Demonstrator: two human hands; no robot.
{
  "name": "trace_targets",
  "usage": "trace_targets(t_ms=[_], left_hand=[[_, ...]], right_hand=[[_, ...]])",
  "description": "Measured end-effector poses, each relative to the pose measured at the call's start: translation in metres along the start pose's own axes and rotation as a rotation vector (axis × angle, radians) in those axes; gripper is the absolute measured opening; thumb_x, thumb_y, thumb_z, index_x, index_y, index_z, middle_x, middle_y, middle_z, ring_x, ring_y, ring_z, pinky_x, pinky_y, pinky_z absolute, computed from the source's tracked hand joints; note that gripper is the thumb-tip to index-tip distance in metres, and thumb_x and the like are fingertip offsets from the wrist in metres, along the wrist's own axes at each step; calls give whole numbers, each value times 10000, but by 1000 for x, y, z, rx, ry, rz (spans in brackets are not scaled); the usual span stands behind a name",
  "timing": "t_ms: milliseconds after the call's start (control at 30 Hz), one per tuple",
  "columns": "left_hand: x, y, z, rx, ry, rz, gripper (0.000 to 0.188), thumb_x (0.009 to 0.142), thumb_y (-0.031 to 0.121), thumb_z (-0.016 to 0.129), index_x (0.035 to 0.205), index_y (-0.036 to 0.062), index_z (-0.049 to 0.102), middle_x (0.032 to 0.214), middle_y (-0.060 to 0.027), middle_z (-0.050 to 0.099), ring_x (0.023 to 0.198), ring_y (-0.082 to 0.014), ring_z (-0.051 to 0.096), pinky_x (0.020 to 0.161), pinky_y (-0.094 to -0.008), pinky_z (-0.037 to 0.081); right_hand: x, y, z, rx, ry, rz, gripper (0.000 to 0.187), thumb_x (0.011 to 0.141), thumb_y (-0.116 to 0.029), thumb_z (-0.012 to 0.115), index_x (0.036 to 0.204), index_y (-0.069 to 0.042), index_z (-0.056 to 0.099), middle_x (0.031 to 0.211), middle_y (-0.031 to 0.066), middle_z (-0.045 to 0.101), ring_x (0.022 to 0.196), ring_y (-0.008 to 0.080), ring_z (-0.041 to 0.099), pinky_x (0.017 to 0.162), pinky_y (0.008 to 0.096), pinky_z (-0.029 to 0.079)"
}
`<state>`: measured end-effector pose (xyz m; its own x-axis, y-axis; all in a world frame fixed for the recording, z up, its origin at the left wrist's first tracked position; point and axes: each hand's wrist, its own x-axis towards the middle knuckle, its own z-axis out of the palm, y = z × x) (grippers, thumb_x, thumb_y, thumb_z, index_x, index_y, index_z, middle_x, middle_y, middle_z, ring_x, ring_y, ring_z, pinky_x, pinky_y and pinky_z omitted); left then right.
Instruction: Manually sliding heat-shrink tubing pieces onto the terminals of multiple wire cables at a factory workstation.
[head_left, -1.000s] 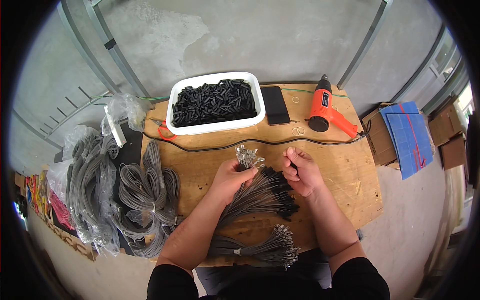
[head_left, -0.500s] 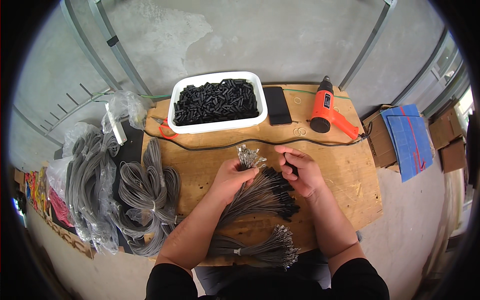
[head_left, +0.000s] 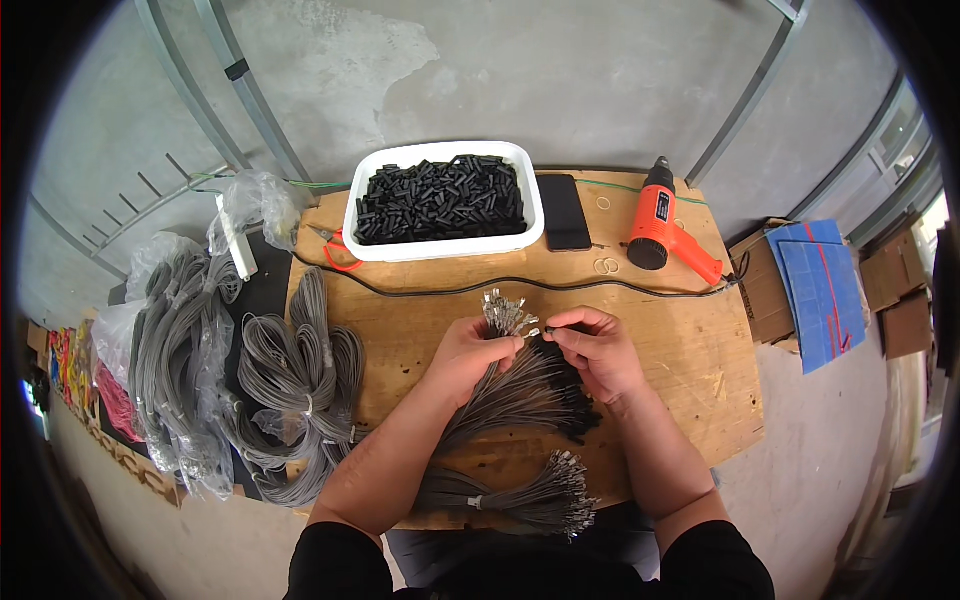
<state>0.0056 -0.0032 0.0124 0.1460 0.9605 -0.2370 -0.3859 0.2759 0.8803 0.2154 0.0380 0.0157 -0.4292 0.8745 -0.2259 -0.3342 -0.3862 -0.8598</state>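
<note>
Two hands: both yours, meeting over the middle of the wooden worktop (head_left: 690,350), forearms coming in from 6 o'clock.
Left hand: your left hand (head_left: 470,358) is wrapped closed around a bundle of grey wires (head_left: 505,385), with the metal terminal ends (head_left: 503,312) fanning out above your knuckles toward 12 o'clock.
Right hand: your right hand (head_left: 592,352) sits just at 3 o'clock of the bundle, fingers (head_left: 565,325) pinched closed on one small piece at the wire tips; I cannot tell whether it is a sleeve or a terminal.
Wire tails: the bundle's far ends, dark-tipped, trail across the worktop toward 5 o'clock, beneath your right wrist.
Doing it well: I judge you are working one wire end at a time, so keep the left grip firm and low, letting the tips stay splayed. Single out one tip only, and keep the pinch close to the end so it does not bend.
Supply: the white tub of black sleeves (head_left: 440,200) stands at 12 o'clock, near your hands.
Second bundle: a tied bunch of wires (head_left: 520,495) lies at 6 o'clock, apart from the one held.
Also there: orange heat gun (head_left: 665,225) at 2 o'clock, grey wire coils (head_left: 295,385) at 9 o'clock.
</note>
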Motion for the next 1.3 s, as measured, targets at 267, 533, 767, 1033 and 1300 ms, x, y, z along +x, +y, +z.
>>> trace_targets(t_ms=[267, 533, 767, 1033, 1300], left_hand=[[2, -6, -4, -34, -30, -3, 95, 849, 28, 690, 929, -17, 669, 784, -27, 635, 641, -97, 550, 577, -249, 415], [3, -6, -5, -21, -19, -20, 61, 840, 44, 694, 861, -8, 669, 728, -23, 623, 618, -96, 547, 573, -253, 410], [1, -4, -1, 5, -22, -21, 61, 825, 44, 694, 829, -4, 658, 717, -19, 612, 623, -93, 546, 572, -255, 410], [2, -6, -4, 50, -47, 1, 80, 823, 55, 714, 854, 6, 658, 729, -24, 614, 635, -97, 557, 588, -245, 420], [2, -7, -4, 108, -79, -4, 121, 838, 91, 738, 879, 1, 668, 736, -18, 620, 653, -87, 551, 607, -239, 429]], right_hand=[[-4, 2, 10, -98, 41, -71, 137, 883, 42, 692, 1010, -1, 663, 829, 35, 676, 570, 10, 467, 497, 159, 328], [-7, 1, 12, -139, 49, -124, 136, 895, 31, 686, 1030, 18, 687, 852, 36, 685, 640, 24, 541, 545, 160, 406], [-7, 5, 12, -156, 74, -171, 152, 899, 25, 684, 1050, 27, 706, 884, 48, 697, 711, 52, 603, 609, 174, 477], [-6, 4, 12, -202, 83, -150, 117, 896, -10, 703, 1011, 13, 713, 834, 9, 681, 632, 14, 520, 539, 157, 390], [-5, 4, 11, -244, 76, -142, 106, 889, -18, 716, 991, 10, 714, 803, -2, 669, 608, 12, 489, 524, 167, 365]])
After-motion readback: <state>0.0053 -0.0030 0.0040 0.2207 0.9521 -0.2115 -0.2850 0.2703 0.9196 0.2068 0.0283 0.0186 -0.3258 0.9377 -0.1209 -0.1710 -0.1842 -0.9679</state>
